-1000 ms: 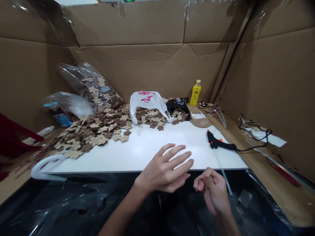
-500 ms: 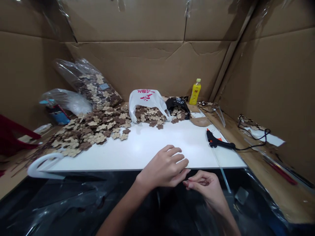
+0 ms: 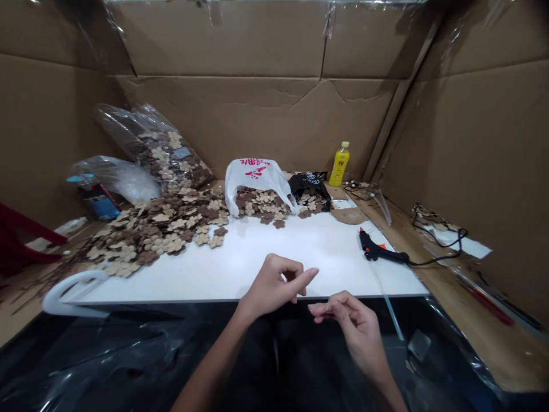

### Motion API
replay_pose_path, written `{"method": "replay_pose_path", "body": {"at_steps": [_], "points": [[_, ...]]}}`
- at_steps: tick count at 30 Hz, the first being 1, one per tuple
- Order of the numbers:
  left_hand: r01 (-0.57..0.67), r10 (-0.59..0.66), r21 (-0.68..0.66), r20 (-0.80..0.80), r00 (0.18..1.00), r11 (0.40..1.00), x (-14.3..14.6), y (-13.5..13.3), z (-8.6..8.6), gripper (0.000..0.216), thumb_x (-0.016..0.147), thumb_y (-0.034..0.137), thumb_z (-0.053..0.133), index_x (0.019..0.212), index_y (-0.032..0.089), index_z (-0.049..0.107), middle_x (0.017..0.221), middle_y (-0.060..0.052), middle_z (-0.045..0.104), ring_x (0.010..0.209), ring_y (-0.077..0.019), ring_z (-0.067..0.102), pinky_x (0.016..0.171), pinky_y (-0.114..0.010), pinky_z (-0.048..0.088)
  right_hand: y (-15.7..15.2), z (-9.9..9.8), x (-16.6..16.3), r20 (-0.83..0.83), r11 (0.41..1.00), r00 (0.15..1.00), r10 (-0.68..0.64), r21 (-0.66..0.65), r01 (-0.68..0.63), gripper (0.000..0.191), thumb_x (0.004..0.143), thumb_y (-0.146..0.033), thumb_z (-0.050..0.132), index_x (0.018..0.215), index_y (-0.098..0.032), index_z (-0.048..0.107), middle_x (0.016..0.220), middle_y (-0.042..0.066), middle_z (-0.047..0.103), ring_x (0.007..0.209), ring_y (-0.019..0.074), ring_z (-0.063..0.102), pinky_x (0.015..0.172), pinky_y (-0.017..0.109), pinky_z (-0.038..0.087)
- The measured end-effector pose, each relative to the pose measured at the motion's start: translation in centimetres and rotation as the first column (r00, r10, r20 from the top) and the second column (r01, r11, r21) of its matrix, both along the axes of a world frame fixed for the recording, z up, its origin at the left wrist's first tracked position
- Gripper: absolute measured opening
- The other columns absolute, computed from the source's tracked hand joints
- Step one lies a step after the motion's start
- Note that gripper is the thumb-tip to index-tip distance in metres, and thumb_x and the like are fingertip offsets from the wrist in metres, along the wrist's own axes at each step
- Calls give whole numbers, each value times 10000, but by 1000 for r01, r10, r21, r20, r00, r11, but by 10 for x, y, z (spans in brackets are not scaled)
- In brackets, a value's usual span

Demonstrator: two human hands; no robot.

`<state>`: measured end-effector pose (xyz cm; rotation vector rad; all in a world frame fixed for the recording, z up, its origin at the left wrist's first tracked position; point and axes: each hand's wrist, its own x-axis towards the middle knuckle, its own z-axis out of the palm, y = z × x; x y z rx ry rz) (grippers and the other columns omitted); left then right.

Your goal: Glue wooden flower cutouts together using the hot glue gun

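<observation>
My left hand (image 3: 278, 286) hovers at the front edge of the white board (image 3: 274, 243). Its thumb is stretched out to the right, the other fingers bend loosely, and a gap shows between them; I see nothing held. Just right of it and slightly lower, my right hand (image 3: 354, 320) has thumb and fingers pressed together in a pinch. Whatever may be between those fingertips is too small to make out. The hands are apart. A black glue gun (image 3: 380, 250) with an orange tip lies on the board to the right, a clear glue stick (image 3: 389, 309) beneath it.
Brown and beige felt flowers (image 3: 160, 229) pile up at left, below a clear bag (image 3: 171, 150) of more. A white plastic bag (image 3: 257, 171) and a black bag (image 3: 309, 184) spill flowers at the back. A yellow bottle (image 3: 339, 165) stands behind. Cardboard walls (image 3: 257, 120) enclose the table.
My left hand has turned, its fingers curling in and its thumb now pointing right. My right hand has shifted slightly up and left, still pinched.
</observation>
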<state>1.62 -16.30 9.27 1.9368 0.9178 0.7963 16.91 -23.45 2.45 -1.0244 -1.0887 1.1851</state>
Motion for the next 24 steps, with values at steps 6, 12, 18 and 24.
{"method": "replay_pose_path", "body": {"at_steps": [6, 12, 18, 24], "points": [[121, -71, -262, 190, 979, 957, -8, 10, -7, 401, 789, 393, 528, 502, 115, 561, 482, -13, 577, 384, -81, 513, 438, -195, 371, 0, 3, 5, -29, 988, 988, 152, -14, -153, 149, 804, -314, 559, 792, -169, 526, 780, 90, 700, 780, 200, 657, 783, 357, 489], [92, -29, -247, 245, 969, 965, -14, 14, -7, 405, 790, 364, 538, 465, 122, 553, 457, -17, 576, 400, -89, 514, 466, -208, 382, 6, 1, 3, -103, 991, 987, 126, 59, -120, 189, 848, -354, 487, 779, -180, 454, 588, 27, 662, 645, 176, 658, 710, 351, 501], [38, 11, -184, 256, 967, 982, -22, 17, 0, 388, 798, 344, 535, 481, 126, 582, 436, -11, 568, 410, -91, 512, 499, -215, 397, 14, -6, 2, -123, 999, 992, -15, 40, 20, 268, 870, -389, 436, 695, -190, 398, 318, -113, 382, 249, 59, 401, 327, 149, 280], [-2, 46, -151, 286, 957, 989, -29, 17, 5, 390, 801, 318, 536, 459, 132, 560, 442, -9, 572, 409, -91, 514, 493, -215, 401, 20, -5, 7, -136, 993, 988, -70, 82, 82, 392, 865, -395, 439, 548, -174, 373, 365, -72, 405, 307, 48, 431, 362, 160, 316]]}}
